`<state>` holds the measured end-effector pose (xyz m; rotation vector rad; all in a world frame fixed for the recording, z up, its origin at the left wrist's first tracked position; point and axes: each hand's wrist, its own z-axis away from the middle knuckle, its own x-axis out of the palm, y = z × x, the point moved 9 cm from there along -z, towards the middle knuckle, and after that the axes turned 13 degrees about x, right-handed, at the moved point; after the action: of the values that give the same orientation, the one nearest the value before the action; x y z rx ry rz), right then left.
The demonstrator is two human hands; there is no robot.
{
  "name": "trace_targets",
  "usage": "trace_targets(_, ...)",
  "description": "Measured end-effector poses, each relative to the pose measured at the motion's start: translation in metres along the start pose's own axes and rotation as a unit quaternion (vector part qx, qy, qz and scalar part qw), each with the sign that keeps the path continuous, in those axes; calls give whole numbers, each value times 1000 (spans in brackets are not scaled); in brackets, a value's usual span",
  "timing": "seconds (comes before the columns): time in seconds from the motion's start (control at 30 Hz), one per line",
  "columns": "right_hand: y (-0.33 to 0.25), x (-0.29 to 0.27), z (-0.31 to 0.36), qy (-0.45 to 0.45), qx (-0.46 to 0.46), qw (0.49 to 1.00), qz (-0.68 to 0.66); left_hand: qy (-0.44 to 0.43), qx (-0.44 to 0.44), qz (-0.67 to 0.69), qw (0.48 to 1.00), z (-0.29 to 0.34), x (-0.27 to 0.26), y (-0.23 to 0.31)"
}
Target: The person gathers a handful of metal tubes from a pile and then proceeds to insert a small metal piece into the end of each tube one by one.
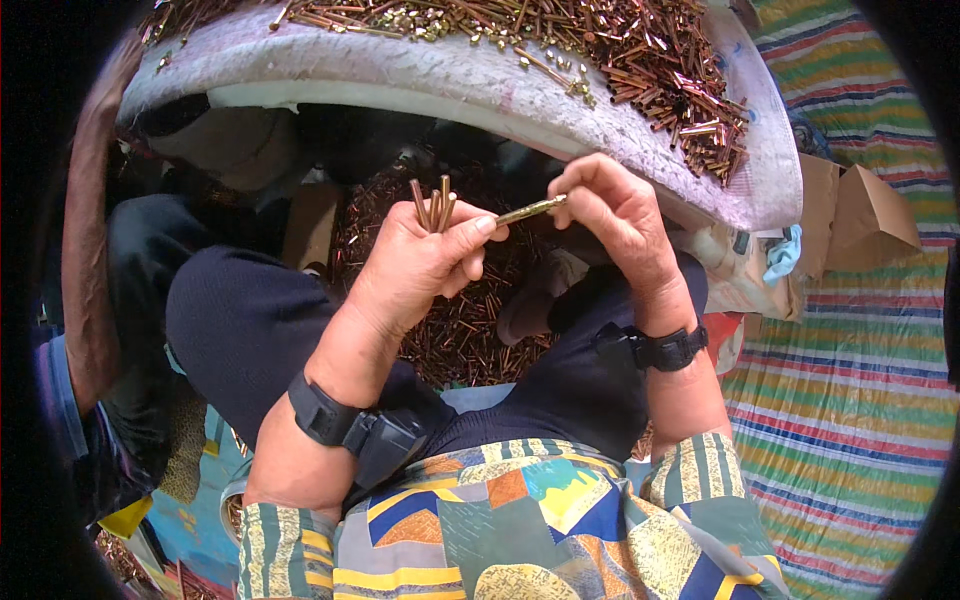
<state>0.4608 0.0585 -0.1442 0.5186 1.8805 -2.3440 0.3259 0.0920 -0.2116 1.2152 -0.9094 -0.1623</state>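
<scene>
My left hand (425, 250) is closed around several thin copper-coloured metal tubes (434, 207), whose ends stick up out of the fist. Between its thumb and fingers it also pinches one gold-coloured tube (528, 211), which points to the right and slightly up. At that tube's far end, the thumb and forefinger of my right hand (618, 212) are pinched together on the tip. My fingers partly cover the tip, so I cannot make out whether a separate small piece sits there. Both hands are held above my lap, just short of the table edge.
A cloth-covered table (420, 75) carries heaps of copper-coloured tubes (670, 75) and small gold-coloured pieces (425, 22). More tubes (465, 345) lie piled between my legs. Another person's arm (88, 240) rests at the left. Cardboard (870, 220) and a striped sheet (840, 400) lie right.
</scene>
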Motion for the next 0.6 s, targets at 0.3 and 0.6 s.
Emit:
trace_targets(0.3,0,8,5,-27,7,999,28,-23,9,9,1000,0,4,-2)
trace_targets(0.6,1,-30,-4,146,-15,968,203,10,-21,-14,1000,2,0,-3)
